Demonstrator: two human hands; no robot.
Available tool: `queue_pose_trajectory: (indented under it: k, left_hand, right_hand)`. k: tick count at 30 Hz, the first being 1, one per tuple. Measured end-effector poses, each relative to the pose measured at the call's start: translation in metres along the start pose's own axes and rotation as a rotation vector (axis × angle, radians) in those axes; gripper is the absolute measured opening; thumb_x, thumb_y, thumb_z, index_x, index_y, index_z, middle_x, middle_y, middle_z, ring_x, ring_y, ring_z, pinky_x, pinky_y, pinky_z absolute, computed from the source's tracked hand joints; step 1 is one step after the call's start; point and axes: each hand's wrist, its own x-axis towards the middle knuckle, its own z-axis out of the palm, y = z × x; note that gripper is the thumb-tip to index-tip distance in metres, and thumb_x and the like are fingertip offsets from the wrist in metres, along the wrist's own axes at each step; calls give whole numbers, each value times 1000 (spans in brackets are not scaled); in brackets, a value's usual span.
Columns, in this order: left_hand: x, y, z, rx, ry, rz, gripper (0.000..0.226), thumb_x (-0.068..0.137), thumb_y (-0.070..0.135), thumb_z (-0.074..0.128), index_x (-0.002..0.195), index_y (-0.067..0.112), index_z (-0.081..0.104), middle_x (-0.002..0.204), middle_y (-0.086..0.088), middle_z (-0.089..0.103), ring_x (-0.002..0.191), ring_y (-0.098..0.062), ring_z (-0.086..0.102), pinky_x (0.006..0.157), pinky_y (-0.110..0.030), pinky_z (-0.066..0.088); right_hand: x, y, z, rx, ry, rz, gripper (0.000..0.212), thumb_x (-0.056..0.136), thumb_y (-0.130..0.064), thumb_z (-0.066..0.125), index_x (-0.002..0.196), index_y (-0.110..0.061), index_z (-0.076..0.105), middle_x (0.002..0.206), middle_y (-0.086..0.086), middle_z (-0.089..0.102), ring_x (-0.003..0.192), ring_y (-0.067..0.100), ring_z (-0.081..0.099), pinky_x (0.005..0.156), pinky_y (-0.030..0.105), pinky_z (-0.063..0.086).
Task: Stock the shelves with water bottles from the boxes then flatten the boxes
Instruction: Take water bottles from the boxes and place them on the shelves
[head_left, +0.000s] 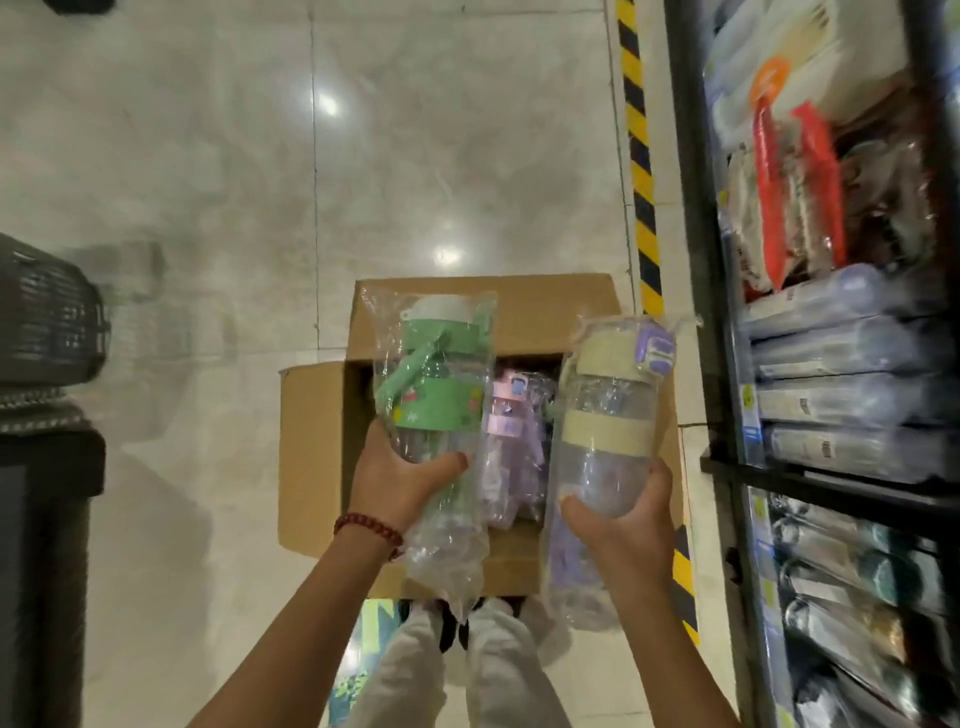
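Observation:
My left hand (400, 475) grips a green-banded water bottle (434, 395) in a clear plastic bag, held above an open cardboard box (311, 447) on the floor. My right hand (623, 525) grips a second bagged bottle (605, 410) with a cream band and a purple lid. Both bottles point lid-away from me. Inside the box lie more bagged bottles (511, 421), pink and purple. The shelves (831, 470) stand at the right, holding several wrapped bottles.
A yellow-and-black hazard strip (641, 171) runs along the floor beside the shelf. A dark plastic basket (47, 322) sits on a black stand at the left. Packaged goods (795, 197) fill the upper shelf. My legs and shoes are below the box.

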Motion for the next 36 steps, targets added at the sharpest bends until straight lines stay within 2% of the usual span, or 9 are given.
queue_pose_trajectory:
  k: [7, 12, 15, 18, 22, 25, 27, 31, 36]
  left_hand:
    - [-92, 114, -31, -51, -10, 237, 76, 53, 29, 87, 118, 12, 52, 103, 4, 63, 93, -9, 62, 78, -29, 55]
    - [-156, 185, -54, -84, -29, 450, 69, 49, 42, 80, 109, 11, 63, 101, -6, 70, 95, -21, 67, 83, -46, 55]
    - [-190, 220, -60, -113, -51, 544, 71, 46, 45, 79, 106, 10, 63, 98, -9, 70, 91, -25, 67, 79, -46, 56]
    - [-222, 252, -62, -161, -88, 616, 82, 44, 48, 78, 112, 9, 59, 103, -9, 68, 93, -23, 66, 77, -38, 56]
    - [-262, 290, -65, -110, -160, 750, 77, 45, 52, 75, 111, 14, 61, 101, -5, 68, 91, -19, 66, 78, -41, 56]
    - [-287, 301, -72, -73, -247, 840, 70, 46, 50, 75, 107, 18, 63, 97, -1, 70, 89, -14, 67, 74, -36, 56]
    - [-302, 297, -77, -41, -309, 878, 70, 46, 50, 75, 106, 17, 63, 97, -3, 70, 89, -15, 68, 74, -35, 56]
    - [-328, 279, -86, -11, -467, 918, 66, 43, 46, 75, 101, 18, 63, 96, 2, 70, 91, -11, 67, 73, -29, 54]
    - [-342, 254, -88, 74, -609, 936, 63, 44, 35, 79, 101, 13, 62, 88, 8, 69, 78, 2, 64, 56, -10, 47]
  right_hand:
    - [-74, -87, -72, 89, 21, -188, 98, 51, -33, 67, 140, -28, 27, 113, -8, 48, 99, 14, 50, 72, 25, 41]
    - [-130, -134, -135, 263, 80, -354, 93, 51, -31, 71, 136, -29, 33, 105, -15, 57, 82, -16, 55, 64, 7, 43]
    - [-160, -160, -170, 336, 107, -407, 94, 57, -32, 78, 137, -32, 31, 106, -17, 56, 91, 0, 59, 68, 17, 47]
    - [-182, -186, -200, 454, 157, -465, 79, 60, -10, 82, 126, -22, 40, 114, 3, 59, 89, 10, 61, 54, 15, 49]
    - [-228, -204, -235, 432, 309, -513, 120, 31, -61, 77, 138, -27, 34, 120, -3, 55, 107, 18, 55, 82, 35, 48]
    - [-267, -200, -257, 406, 422, -564, 140, 17, -86, 66, 139, -28, 29, 116, -8, 54, 103, 13, 54, 81, 29, 46]
    - [-291, -190, -264, 397, 476, -576, 135, 21, -75, 74, 139, -29, 28, 113, -16, 52, 98, 0, 52, 76, 17, 42]
    - [-330, -164, -258, 475, 596, -581, 88, 52, -27, 74, 129, -37, 32, 104, -29, 49, 88, -23, 50, 65, 4, 42]
    - [-369, -121, -226, 592, 672, -484, 88, 53, -30, 75, 130, -36, 34, 112, -23, 52, 100, -6, 53, 75, 18, 44]
